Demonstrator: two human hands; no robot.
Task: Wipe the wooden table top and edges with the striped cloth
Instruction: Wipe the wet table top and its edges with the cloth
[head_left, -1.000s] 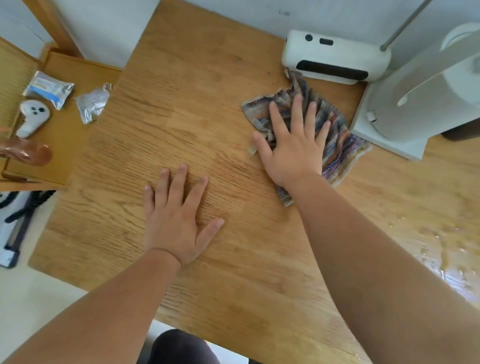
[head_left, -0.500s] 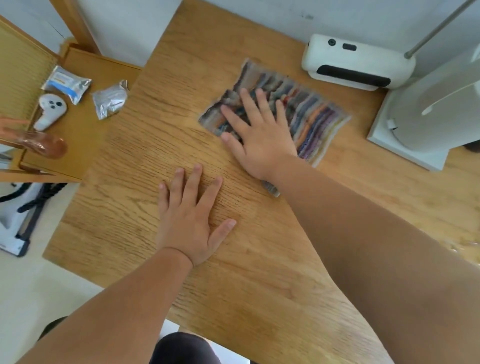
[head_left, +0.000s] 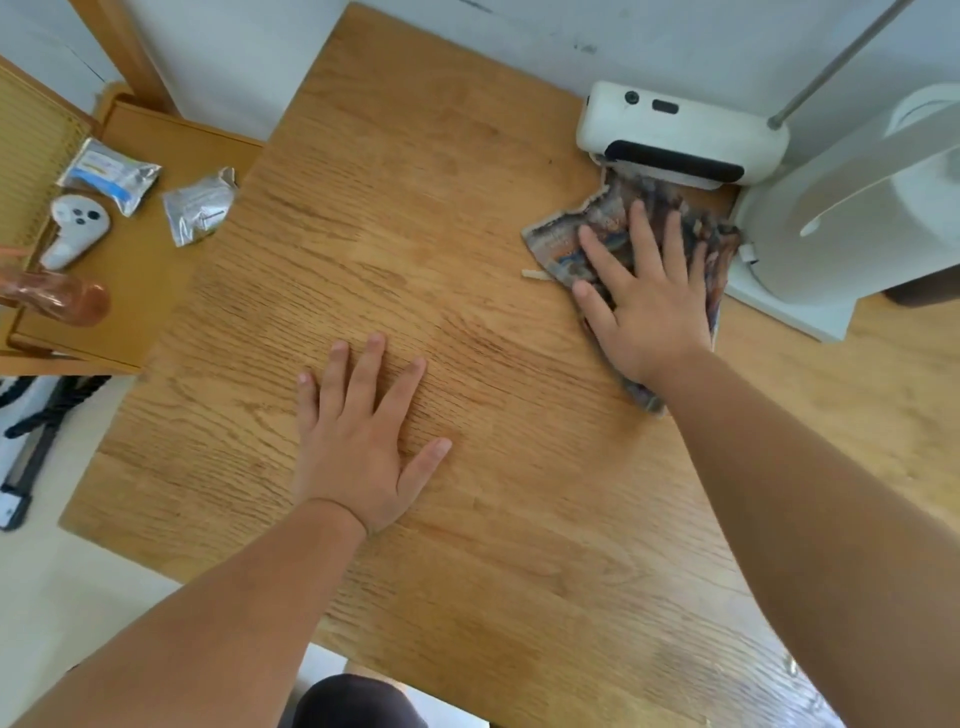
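The wooden table (head_left: 415, 218) fills most of the view. A striped multicoloured cloth (head_left: 561, 241) lies crumpled at the table's far right, its far edge touching a white device. My right hand (head_left: 647, 301) presses flat on the cloth with fingers spread, covering its middle. My left hand (head_left: 363, 431) rests flat and empty on the bare wood near the table's centre, fingers apart. A small pale scrap (head_left: 535, 275) lies on the wood just left of the cloth.
A white device (head_left: 680, 135) stands against the wall, with a large white appliance (head_left: 852, 218) beside it at the right. A lower wooden shelf (head_left: 140, 291) on the left holds foil packets (head_left: 197, 205), a white controller (head_left: 78, 228) and a pinkish bottle (head_left: 57, 299).
My right hand has swept the cloth back to the right, from the table's middle rear to the white device, bunching it up. My left hand has stayed planted.
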